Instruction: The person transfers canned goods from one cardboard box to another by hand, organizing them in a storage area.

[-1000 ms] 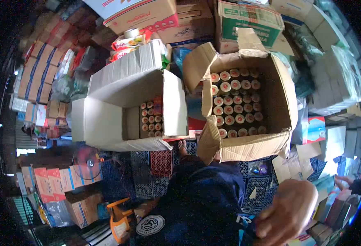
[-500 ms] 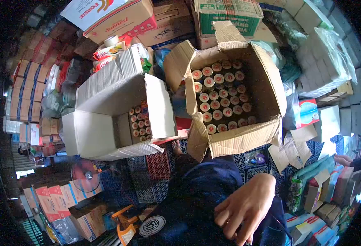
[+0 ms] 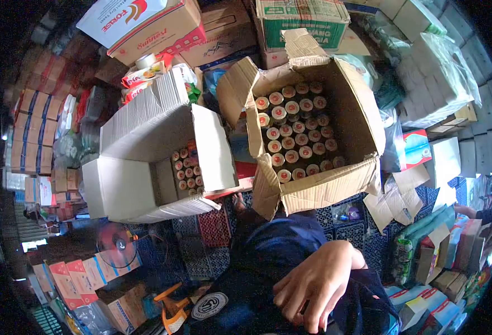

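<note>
Dim surroundings — harsh glare, warped edges.

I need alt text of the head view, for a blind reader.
An open white carton and an open brown carton hold rows of round-topped containers with red marks. A bare hand shows below them, loosely curled; stacked boxes lie around.

Forise carton, top cut off
</note>
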Motion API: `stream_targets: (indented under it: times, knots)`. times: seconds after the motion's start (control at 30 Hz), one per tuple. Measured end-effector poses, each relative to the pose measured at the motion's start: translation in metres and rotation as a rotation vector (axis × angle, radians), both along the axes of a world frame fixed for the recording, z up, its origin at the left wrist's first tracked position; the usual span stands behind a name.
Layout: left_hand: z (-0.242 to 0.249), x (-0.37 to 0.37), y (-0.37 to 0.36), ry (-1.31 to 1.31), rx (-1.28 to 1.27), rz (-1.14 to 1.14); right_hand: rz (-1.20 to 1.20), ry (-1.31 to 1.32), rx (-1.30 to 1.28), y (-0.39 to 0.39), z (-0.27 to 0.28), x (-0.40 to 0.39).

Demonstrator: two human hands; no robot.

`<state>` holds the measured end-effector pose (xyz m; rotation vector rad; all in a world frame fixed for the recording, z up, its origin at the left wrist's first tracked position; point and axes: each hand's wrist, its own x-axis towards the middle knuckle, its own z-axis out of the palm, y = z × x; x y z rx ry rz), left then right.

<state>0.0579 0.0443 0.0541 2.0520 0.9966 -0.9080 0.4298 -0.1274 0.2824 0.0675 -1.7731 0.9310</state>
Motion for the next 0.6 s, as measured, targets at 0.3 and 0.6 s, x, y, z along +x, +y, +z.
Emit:
stream_targets:
  times: [0.3, 0.6]
  knots:
    - [0.117, 0.123, 0.068, -0.152, 0.104, -0.433, -0.352, 0.092, -0.317, -0.007, -0.015, 0.055]
    - [0.152, 0.401, 0.036, -1.015, -0.069, -0.463, -1.335, -0.338, -1.227, 0.064, -0.135, 0.202]
